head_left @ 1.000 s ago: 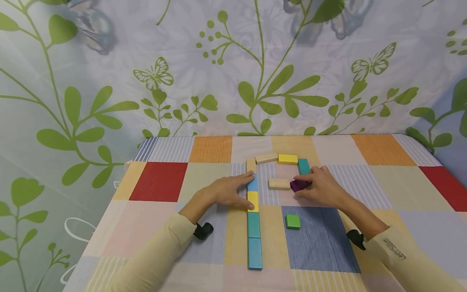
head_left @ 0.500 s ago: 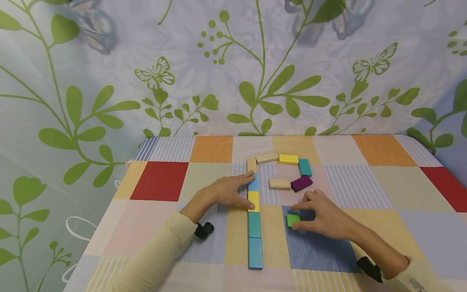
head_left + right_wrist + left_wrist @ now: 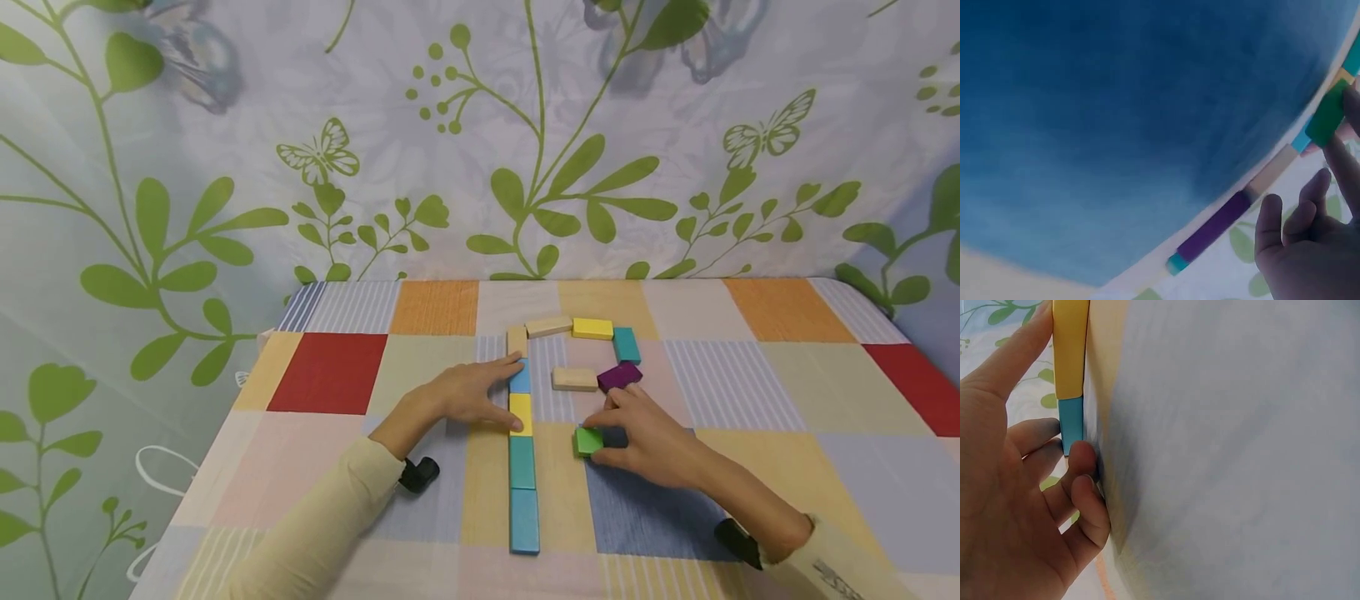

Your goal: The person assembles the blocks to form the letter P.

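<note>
In the head view, my right hand (image 3: 648, 437) pinches a green block (image 3: 587, 442) between thumb and fingers, over the edge of the dark blue patch. The right wrist view shows the green block (image 3: 1327, 114) in those fingertips. My left hand (image 3: 468, 393) rests beside a straight column of blocks, its thumb touching the yellow block (image 3: 519, 407) and its fingertips on the blue block (image 3: 519, 379). Past my right fingers lie a purple block (image 3: 619, 377), set at an angle, and a plain wooden block (image 3: 574, 379) at its left end.
Nearer me the column continues with a green-teal block (image 3: 522, 462) and a blue-teal block (image 3: 525, 521). From its far wooden block (image 3: 517, 342), a pale block (image 3: 548, 326), a yellow block (image 3: 592, 328) and a teal block (image 3: 626, 344) curve right. A patchwork cloth (image 3: 322, 375) covers the table.
My right hand has let go of the purple block, come nearer to me and taken the green block. The green block has shifted left and away from me. My left hand has stayed put.
</note>
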`<state>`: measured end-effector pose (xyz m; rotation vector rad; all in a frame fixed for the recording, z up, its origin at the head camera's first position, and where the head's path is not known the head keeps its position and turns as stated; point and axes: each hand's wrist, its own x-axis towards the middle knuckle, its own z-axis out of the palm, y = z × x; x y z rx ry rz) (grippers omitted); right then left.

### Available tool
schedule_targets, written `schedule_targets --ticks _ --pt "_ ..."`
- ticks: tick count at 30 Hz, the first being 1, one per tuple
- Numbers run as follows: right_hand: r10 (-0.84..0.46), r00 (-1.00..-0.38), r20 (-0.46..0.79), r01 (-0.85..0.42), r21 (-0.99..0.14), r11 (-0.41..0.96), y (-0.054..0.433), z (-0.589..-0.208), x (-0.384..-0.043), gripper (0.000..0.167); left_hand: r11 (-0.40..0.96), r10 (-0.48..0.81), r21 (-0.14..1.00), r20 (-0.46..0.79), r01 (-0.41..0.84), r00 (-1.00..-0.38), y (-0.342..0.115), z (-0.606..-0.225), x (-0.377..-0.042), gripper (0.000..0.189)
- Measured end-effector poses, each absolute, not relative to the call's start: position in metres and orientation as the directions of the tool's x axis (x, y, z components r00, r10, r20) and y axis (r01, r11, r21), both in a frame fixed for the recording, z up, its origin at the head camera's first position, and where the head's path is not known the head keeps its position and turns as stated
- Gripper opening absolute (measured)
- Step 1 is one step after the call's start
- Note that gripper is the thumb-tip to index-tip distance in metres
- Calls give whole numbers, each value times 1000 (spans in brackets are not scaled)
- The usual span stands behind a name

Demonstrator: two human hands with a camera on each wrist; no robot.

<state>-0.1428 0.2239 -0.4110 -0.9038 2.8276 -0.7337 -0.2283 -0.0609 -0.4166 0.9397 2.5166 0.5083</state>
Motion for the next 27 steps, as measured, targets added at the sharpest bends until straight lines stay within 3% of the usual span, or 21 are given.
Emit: schedule_targets --ticks 12,27 --pt "-525 -835 166 -541 -429 724 180 -409 -191 30 719 673 445 -251 535 -696 -60 -419 -231 96" --pt "-524 -848 82 -515 -362 777 169 -410 -216 33 722 673 432 -260 540 -692 -59 -420 -232 96"
